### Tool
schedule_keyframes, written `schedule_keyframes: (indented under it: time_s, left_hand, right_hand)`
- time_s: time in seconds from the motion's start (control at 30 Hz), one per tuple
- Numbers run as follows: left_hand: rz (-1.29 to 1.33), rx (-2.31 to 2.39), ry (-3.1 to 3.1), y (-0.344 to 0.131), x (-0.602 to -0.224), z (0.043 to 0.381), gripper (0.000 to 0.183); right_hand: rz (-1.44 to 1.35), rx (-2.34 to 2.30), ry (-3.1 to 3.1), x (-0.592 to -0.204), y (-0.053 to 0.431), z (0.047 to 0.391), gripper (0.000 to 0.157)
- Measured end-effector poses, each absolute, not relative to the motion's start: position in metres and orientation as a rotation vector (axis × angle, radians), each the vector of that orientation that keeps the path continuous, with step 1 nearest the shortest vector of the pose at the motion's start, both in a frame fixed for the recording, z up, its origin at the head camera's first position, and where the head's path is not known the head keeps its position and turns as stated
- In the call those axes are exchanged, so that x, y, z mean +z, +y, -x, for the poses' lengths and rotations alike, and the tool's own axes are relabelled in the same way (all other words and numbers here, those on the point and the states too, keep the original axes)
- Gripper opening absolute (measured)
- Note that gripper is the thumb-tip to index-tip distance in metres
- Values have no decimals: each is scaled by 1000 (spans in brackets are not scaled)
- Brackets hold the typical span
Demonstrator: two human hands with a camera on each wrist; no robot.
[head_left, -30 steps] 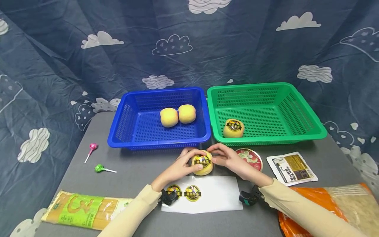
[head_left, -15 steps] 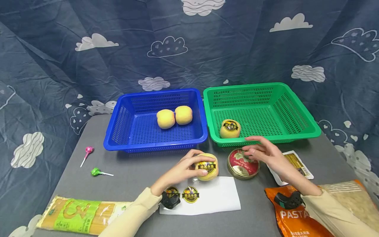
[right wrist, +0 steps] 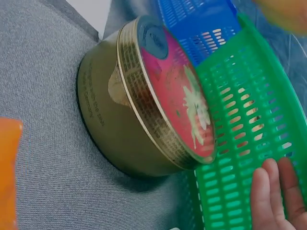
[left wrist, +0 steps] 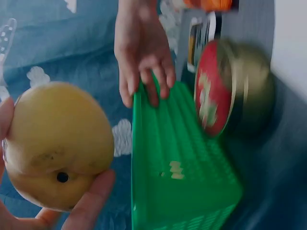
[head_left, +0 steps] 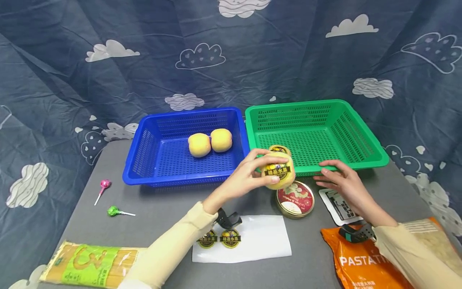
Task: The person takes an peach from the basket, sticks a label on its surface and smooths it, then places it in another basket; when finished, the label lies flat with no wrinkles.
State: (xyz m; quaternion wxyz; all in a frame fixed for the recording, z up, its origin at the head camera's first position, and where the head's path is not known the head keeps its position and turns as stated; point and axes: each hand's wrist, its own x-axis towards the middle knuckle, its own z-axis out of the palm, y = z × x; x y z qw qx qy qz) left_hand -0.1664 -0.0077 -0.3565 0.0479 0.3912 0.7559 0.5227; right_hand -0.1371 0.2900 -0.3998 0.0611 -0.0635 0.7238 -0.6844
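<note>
My left hand (head_left: 242, 176) grips a yellow apple (head_left: 288, 176) with a round black-and-gold sticker on its side. The apple is raised over the front left corner of the green basket (head_left: 371, 158). Its underside, with a small dark hole, faces the left wrist view. Behind it, a second stickered apple (head_left: 279, 149) in that basket is mostly hidden. My right hand (head_left: 343, 184) is at the basket's front rim, its fingers loosely extended and holding nothing. A white sheet (head_left: 265, 239) lies on the table, bearing two round stickers (head_left: 230, 238).
A round red-topped tin (head_left: 296, 198) stands before the green basket. The blue basket (head_left: 144, 178) holds two plain apples (head_left: 199, 145). Around lie a white pouch (head_left: 337, 206), orange pasta bag (head_left: 364, 261), spaghetti pack (head_left: 90, 265) and two lollipops (head_left: 113, 210).
My right hand has let go of the apple and moved right to the green basket's front rim. My left hand has lifted the apple from near the sheet, up and right toward the green basket.
</note>
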Motion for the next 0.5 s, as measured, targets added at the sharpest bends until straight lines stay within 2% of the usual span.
schedule_keyframes:
  time_s: [0.33,0.5]
  left_hand:
    - [-1084,1458,2484,30,-340,261,41]
    - [-951,1325,2524,50,-339,292,42]
  right_hand:
    - [229,-2166,2082,-403,292,141,23]
    - [215,-2173,2072,-402,292,140,23]
